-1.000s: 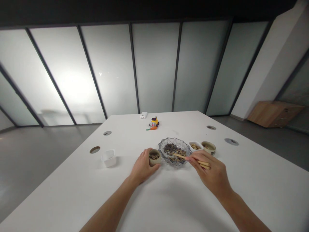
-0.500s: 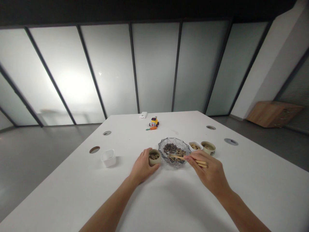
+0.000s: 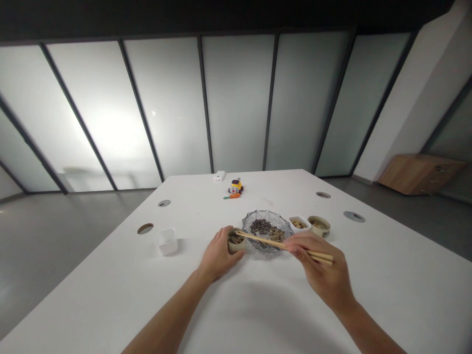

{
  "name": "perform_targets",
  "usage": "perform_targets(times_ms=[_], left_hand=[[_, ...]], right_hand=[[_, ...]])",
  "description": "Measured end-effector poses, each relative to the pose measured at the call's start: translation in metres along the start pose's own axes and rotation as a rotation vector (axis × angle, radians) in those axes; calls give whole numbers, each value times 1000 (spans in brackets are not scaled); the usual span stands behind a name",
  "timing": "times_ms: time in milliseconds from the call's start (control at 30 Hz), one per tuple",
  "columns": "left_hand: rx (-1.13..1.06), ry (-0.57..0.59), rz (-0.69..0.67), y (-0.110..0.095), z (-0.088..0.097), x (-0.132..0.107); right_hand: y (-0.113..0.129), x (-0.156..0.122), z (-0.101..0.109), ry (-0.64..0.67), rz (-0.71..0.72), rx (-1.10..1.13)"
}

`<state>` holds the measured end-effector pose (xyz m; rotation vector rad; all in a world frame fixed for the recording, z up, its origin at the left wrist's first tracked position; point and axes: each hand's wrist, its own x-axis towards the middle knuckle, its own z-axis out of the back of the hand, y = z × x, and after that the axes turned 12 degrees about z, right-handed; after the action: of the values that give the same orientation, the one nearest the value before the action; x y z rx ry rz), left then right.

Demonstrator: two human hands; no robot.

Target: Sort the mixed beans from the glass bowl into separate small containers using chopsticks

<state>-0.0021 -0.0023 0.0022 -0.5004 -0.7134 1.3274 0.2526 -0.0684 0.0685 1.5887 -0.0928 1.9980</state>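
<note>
Chopsticks (image 3: 263, 240) fill the right grip (image 3: 320, 268); left grip (image 3: 218, 253) holds and partly hides a cup (image 3: 238, 247).

From where I sit, both my bare arms reach in from the near side, well apart. My left forearm (image 3: 169, 310) slants far and right; the left hand (image 3: 217, 255) is curved in a cupped grip, fingers (image 3: 223, 233) pointing far, thumb (image 3: 238, 256) stretched right. My right forearm (image 3: 370, 322) slants far and left, the right hand (image 3: 326, 269) closed in a pinch, its thumb beneath the forefinger.
</note>
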Motion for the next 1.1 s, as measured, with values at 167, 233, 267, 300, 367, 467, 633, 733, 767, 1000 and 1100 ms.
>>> perform_targets(times_ms=[167,233,267,300,367,467,633,733,767,1000,1100], left_hand=[[-6,-11,-9,2,-1,0],[-3,-10,-4,4,-2,0],[-3,-9,-2,5,-3,0],[-3,-8,-1,6,-3,1],[-5,-10,0,7,-3,1],[-6,-13,4,5,-2,1],[-8,-4,6,3,-1,0],[-6,-8,3,4,-1,0],[-4,-9,2,4,-1,0],[6,-5,1,5,-2,1],[4,-5,3,5,-2,1]], right_hand=[[0,-1,-1,-4,-3,11],[-6,-1,3,-58,-1,-79],[-10,-1,5,-81,9,-133],[-13,-1,7,-93,24,-186],[-21,-2,10,-76,61,-271],[-28,-3,11,9,104,-328],[-27,-3,6,88,145,-296],[-26,-3,5,104,135,-283],[-27,-4,5,110,129,-280],[-26,-4,6,117,125,-283],[-23,-3,6,78,172,-311]])
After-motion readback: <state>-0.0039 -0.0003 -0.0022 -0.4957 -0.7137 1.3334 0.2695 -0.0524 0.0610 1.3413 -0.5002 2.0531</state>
